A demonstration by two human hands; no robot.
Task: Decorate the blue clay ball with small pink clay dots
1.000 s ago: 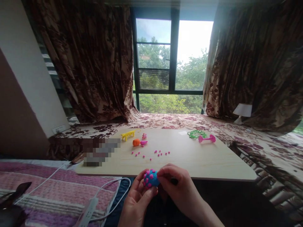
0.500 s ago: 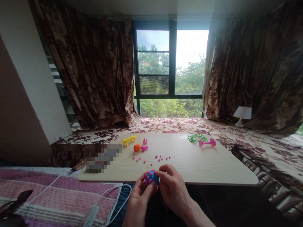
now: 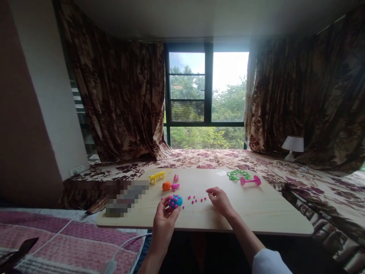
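Observation:
My left hand is closed around a blue modelling-clay ball covered with pink dots, held up over the near part of the table. My right hand is stretched over the tabletop with its fingers pointing left, thumb and forefinger slightly apart. Nothing shows between them. Just left of its fingertips lie several tiny pink clay balls. More of these lie by the blue ball, partly hidden behind my left hand.
On the pale table are an orange clay lump, a magenta clay piece, a small pink figure and a yellow toy. At right are a green string bundle and a pink dumbbell-shaped piece.
My right hand has left the blue ball and moved right and forward to the tiny pink balls. My left hand has lifted the blue ball forward and slightly left. The view has tilted up.

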